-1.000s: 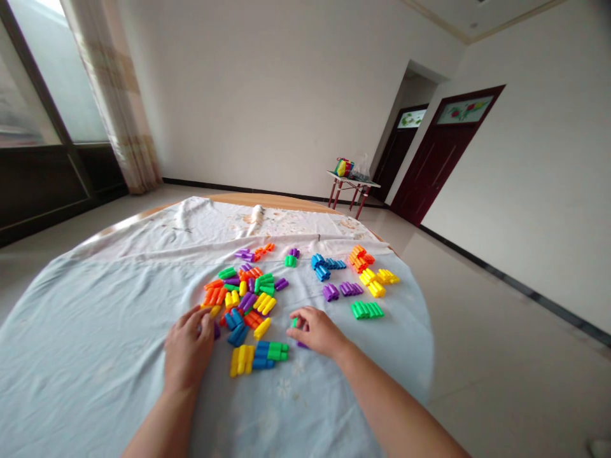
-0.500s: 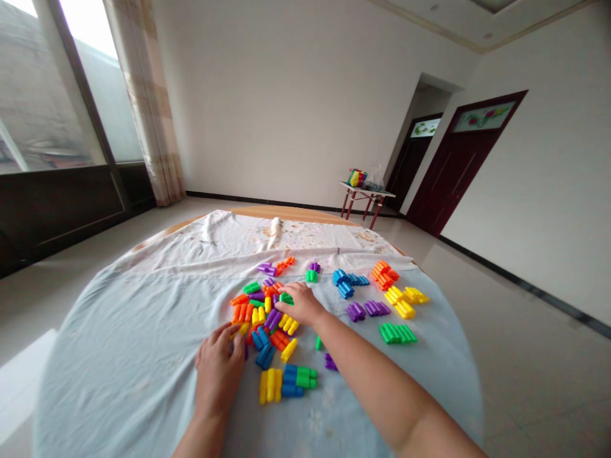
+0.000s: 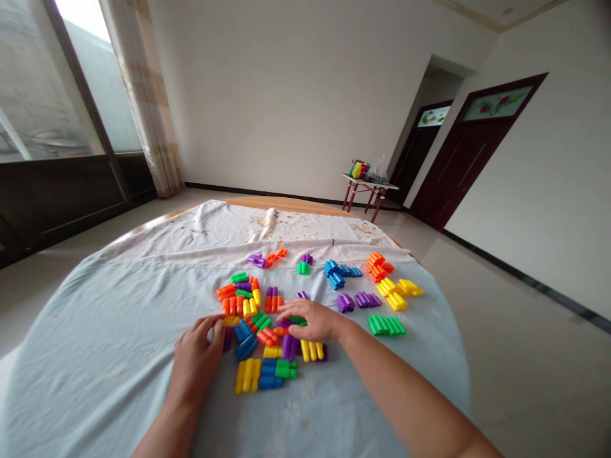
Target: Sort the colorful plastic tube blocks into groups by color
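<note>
Plastic peg-like blocks in several colours lie in a loose pile on the cloth. My left hand (image 3: 198, 350) rests at the pile's left edge, thumb and fingers apart, fingertips by a yellow block (image 3: 231, 322). Blue blocks (image 3: 245, 340) lie just right of it. My right hand (image 3: 312, 320) reaches over the pile from the right, fingers stretched out above a green block (image 3: 298, 320) that it partly hides. Yellow blocks (image 3: 312, 350) and a purple block (image 3: 289, 348) lie just below that hand. Nearer me is a joined row of yellow blocks (image 3: 248, 376), blue and green.
The round table carries a pale blue cloth (image 3: 95, 356). Sorted groups stand to the right: blue blocks (image 3: 337, 273), orange blocks (image 3: 379, 266), yellow blocks (image 3: 396, 294), purple blocks (image 3: 345, 302) and green blocks (image 3: 386, 325). A small side table (image 3: 370, 182) holds bags by the far wall.
My right hand has swept toward me across the pile, and blocks under it have spread and shifted nearer. My left hand stays by the pile's left edge. The view has turned slightly.
</note>
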Action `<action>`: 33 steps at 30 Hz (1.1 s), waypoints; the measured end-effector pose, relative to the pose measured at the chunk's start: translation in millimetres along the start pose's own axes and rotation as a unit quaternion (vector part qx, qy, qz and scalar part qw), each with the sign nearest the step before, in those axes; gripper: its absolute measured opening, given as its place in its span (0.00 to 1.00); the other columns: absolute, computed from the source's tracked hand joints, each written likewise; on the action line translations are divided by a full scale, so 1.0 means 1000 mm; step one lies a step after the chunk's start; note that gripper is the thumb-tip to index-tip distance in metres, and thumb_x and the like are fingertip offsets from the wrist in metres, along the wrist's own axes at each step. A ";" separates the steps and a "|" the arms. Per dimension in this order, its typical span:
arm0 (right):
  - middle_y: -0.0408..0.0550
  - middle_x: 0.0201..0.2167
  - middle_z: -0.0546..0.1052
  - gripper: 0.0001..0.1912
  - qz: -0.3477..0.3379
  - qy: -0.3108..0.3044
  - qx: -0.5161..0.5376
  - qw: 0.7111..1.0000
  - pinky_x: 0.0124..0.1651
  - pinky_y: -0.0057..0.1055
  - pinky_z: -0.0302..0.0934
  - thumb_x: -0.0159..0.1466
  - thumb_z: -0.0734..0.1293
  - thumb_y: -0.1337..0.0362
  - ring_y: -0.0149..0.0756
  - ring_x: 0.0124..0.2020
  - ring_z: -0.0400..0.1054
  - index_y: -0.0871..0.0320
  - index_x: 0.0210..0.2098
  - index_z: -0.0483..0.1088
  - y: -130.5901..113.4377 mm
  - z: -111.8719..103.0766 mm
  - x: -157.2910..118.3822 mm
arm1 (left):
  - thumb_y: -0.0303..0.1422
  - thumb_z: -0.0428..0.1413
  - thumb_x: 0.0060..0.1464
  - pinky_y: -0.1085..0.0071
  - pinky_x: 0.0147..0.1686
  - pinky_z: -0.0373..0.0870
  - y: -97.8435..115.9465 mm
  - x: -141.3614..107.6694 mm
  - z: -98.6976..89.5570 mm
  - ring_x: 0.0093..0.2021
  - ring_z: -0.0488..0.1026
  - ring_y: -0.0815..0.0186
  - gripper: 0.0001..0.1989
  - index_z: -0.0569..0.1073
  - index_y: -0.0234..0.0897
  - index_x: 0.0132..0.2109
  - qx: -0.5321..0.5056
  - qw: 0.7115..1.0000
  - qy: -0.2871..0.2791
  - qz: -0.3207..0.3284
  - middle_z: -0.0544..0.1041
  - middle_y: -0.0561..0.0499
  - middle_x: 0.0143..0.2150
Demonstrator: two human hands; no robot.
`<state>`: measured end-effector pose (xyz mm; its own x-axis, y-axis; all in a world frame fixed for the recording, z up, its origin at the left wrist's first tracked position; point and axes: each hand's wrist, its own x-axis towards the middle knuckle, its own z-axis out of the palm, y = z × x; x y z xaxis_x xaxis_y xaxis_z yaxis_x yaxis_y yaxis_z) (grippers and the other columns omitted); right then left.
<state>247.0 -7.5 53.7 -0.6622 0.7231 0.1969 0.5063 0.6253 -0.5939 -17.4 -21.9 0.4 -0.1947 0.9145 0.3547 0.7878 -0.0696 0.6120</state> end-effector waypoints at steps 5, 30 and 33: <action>0.46 0.47 0.75 0.23 0.060 0.135 0.024 0.989 0.57 0.34 0.58 0.52 0.57 0.79 0.33 0.50 0.67 0.56 0.42 0.73 0.010 -0.002 -0.025 | 0.43 0.44 0.53 0.69 0.33 0.68 0.002 -0.001 -0.002 0.27 0.71 0.66 0.20 0.76 0.39 0.41 -0.001 0.999 -0.029 -0.016 0.78 0.48 0.40; 0.45 0.41 0.78 0.13 0.123 0.121 -0.081 0.982 0.52 0.36 0.57 0.57 0.64 0.67 0.39 0.46 0.67 0.53 0.42 0.74 0.020 0.024 0.013 | 0.44 0.42 0.55 0.69 0.38 0.69 0.003 0.000 0.002 0.37 0.75 0.62 0.21 0.75 0.40 0.42 0.063 0.998 -0.032 -0.005 0.76 0.47 0.45; 0.45 0.40 0.78 0.13 0.139 0.101 -0.092 0.981 0.51 0.36 0.58 0.58 0.63 0.67 0.40 0.45 0.68 0.52 0.41 0.74 0.015 0.025 0.016 | 0.43 0.42 0.55 0.68 0.38 0.69 0.004 0.000 0.001 0.37 0.75 0.62 0.21 0.75 0.39 0.42 0.055 0.998 -0.032 -0.007 0.76 0.46 0.45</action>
<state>229.8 6.2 28.4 -0.3699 0.9053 0.2087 0.7552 0.4238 -0.5001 -13.3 -21.8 2.4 -0.1715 0.9387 0.2990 0.8448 -0.0160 0.5348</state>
